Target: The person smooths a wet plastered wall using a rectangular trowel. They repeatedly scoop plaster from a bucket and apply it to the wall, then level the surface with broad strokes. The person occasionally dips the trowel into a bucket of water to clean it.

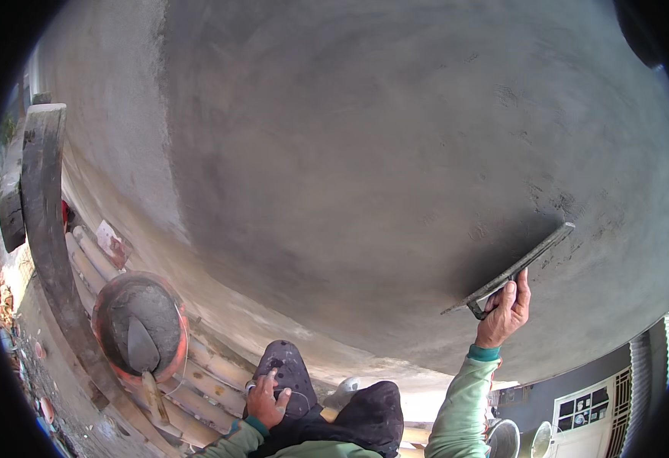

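My right hand [504, 314] grips the handle of a plastering trowel [524, 264], its long flat blade tilted against the grey plastered wall [334, 153]. Rougher, darker marks show in the plaster just above the blade. Down at the lower middle, my left hand [267, 401] rests on my dark-trousered knee [287, 374], fingers loosely apart and holding nothing that I can make out. To its left stands an orange bucket [178, 365] of wet grey mortar [151, 301]. A pointed trowel [143, 347] lies in the mortar, its wooden handle sticking out over the rim toward me.
Under the bucket and my legs runs a platform of bamboo poles [205, 374]. A thick wooden beam [45, 183] rises along the left side, with rubble-strewn ground [33, 366] beyond. Lower right, containers [504, 437] and a white door [582, 420] show below the wall.
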Demonstrator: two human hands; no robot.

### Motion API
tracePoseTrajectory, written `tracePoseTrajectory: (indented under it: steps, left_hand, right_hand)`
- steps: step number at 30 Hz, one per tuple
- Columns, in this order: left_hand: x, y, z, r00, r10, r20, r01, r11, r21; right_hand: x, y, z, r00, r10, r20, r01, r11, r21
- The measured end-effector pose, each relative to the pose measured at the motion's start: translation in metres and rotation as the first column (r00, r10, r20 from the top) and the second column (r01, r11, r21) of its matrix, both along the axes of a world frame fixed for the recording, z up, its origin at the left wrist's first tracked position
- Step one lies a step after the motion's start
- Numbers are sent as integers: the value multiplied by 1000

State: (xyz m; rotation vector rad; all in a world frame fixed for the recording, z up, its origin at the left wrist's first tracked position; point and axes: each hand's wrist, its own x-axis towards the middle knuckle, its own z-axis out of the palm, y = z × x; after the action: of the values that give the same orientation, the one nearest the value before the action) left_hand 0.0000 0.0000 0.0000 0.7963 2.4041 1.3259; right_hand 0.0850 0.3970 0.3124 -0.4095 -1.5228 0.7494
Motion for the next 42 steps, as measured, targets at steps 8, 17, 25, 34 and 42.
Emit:
tracePoseTrajectory:
  steps: [8,17,25,34,42]
  left_hand:
    - [4,0,-1,999,44,4,-44,998,46]
    - [5,2,-5,996,86,38,-89,991,104]
    - [3,8,-2,999,34,-32,-32,996,86]
    - [6,3,-9,997,82,11,-83,991,107]
    - [0,3,-4,999,23,29,-24,999,40]
  right_hand:
    - [-164,-106,-34,744,-280,607,-232,743,627]
    - [-90,-93,58,704,-393,592,-370,509,778]
    - [-90,-49,138,606,-614,505,-299,412,861]
    - [-44,-79,8,467,-439,767,-432,644,632]
    - [-19,-19,95,998,1,71,-4,999,43]
